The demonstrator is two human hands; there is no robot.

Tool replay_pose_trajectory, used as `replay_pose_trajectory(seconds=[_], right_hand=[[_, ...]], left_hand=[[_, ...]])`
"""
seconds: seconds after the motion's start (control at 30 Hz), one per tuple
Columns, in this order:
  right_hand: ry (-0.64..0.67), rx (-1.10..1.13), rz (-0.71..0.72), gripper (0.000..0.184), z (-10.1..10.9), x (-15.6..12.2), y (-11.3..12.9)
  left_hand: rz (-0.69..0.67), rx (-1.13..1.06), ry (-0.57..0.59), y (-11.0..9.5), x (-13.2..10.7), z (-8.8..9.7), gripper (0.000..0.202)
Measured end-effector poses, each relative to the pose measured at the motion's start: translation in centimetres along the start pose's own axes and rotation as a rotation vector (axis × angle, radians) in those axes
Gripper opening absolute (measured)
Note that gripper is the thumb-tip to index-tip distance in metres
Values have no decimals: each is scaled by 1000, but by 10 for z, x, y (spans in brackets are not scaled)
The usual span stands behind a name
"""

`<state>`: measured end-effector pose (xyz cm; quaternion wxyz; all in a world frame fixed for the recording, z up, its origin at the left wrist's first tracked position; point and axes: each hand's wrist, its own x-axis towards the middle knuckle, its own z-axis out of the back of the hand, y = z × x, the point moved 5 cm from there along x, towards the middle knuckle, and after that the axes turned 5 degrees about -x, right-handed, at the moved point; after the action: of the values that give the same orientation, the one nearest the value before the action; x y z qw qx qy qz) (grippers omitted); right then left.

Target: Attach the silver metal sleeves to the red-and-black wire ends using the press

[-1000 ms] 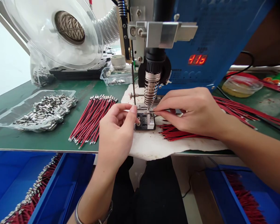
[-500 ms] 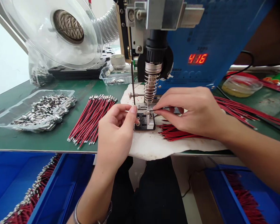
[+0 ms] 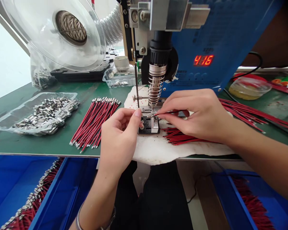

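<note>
My right hand (image 3: 194, 115) pinches a thin red and black wire (image 3: 169, 112) between thumb and fingers, its tip over the small metal fixture (image 3: 154, 126). My left hand (image 3: 121, 137) is at the fixture's left side, thumb and forefinger closed together. A thin metallic piece shows just past these fingertips, too small to name. Directly above the wire tip stands the soldering iron (image 3: 156, 81), its spring-wrapped barrel pointing down. Left of my left hand lies a bundle of red and black wires (image 3: 93, 123) with metal ends. More loose wires (image 3: 182, 135) lie under my right hand.
A clear tray (image 3: 2, 123) of small metal parts sits at the left. Behind the iron stands a blue machine (image 3: 196, 76) reading 416. A clear fume hood (image 3: 38, 35) is at upper left. Blue bins (image 3: 69, 191) with wires are below the table edge.
The wire in my right hand has turned slightly, so its red strand shows near the tip. My right hand has shifted a little; my left hand stays almost in place.
</note>
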<state>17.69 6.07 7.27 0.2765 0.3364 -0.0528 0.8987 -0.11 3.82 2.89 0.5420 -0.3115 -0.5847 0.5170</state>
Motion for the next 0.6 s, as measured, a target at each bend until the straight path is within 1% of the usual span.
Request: replay_pose_trajectory(seconds=[0.4,0.53,0.6], right_hand=[[-10,19,3,14,1,0,0],[-23,-13,-21,11,2,0,0],[-34,-28,-33,11,4,0,0]], left_hand=[[11,9,8,-1,-1,-1,24],[6,14,17,0,-1,-1,24],[-15,-6,-1,1,-1,-1,29]])
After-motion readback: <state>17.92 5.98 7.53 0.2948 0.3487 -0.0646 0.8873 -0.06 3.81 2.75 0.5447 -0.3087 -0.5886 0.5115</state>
